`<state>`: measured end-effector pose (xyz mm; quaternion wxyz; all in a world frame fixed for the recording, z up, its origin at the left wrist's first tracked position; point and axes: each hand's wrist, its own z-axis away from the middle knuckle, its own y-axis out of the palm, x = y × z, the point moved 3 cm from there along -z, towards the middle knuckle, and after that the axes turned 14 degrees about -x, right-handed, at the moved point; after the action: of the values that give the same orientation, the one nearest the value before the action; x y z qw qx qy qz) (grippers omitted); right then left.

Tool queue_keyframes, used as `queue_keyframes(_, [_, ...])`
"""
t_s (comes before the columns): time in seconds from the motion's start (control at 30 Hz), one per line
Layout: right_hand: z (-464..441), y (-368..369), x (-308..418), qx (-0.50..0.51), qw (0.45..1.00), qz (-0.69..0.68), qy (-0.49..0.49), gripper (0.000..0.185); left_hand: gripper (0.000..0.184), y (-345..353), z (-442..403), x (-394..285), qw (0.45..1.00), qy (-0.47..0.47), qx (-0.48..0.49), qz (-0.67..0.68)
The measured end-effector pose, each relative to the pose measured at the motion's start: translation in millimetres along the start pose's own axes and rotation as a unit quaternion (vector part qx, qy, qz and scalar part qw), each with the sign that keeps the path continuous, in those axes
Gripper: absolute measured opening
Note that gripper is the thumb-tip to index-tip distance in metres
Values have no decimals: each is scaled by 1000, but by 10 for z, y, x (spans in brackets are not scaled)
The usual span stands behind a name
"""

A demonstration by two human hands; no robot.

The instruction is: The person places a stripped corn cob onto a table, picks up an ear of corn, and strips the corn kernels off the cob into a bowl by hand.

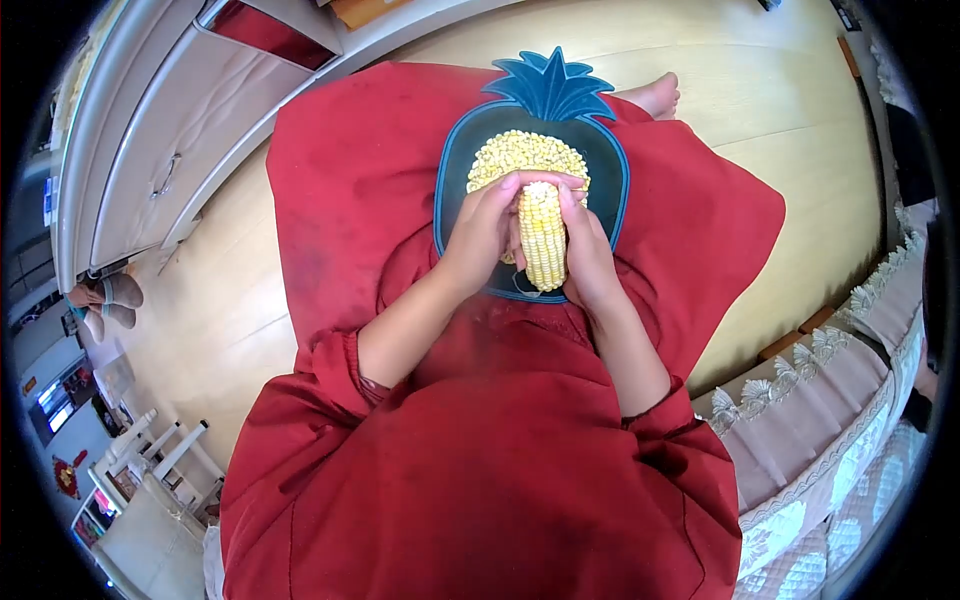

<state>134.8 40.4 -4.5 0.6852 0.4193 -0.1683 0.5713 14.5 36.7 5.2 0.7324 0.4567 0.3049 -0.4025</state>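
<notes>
A corn cob (543,240) with rows of pale yellow kernels is held between my two hands, over a dark pineapple-shaped tray (447,190) with a blue rim and blue leaves. My left hand (485,228) wraps the cob's left side, its fingers reaching across behind the upper end. On the right side my right hand (588,245) is closed round the cob, thumb near the top. Loose kernels (520,152) lie heaped in the tray beyond my hands. The tray rests on the red cloth over my lap.
Red cloth (350,170) spreads widely over my legs, and a bare foot (655,97) shows past the tray. White cabinets (190,120) stand at the left on a pale wooden floor (235,290). At the right is a lace-trimmed sofa (810,410); slippers (120,292) lie at left.
</notes>
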Motion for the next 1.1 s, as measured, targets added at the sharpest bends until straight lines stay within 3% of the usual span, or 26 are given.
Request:
queue_keyframes(0.07, [-31, -25, -10, 32, 999, 1, -10, 56, 50, 18, 10, -25, 1000, -15, 4, 16])
queue_keyframes(0.23, [5, 46, 30, -1, 1000, 7, 4, 51, 54, -2, -3, -2, 999, 12, 42, -16])
queue_keyframes(0.5, [31, 90, 85, -13, 1000, -2, 13, 50, 54, 60, 28, -93, 997, -42, 65, 22])
queue_keyframes(0.63, [1, 26, 62, 27, 999, -3, 23, 56, 52, 22, 18, -50, 996, -32, 82, -7])
queue_keyframes(0.83, [0, 73, 42, 20, 1000, -11, 10, 47, 50, 25, 60, -136, 995, -56, 69, -54])
queue_keyframes(1.1, [-15, 35, 4, 29, 999, 26, 9, 53, 50, -8, 35, -84, 995, -78, 55, -13])
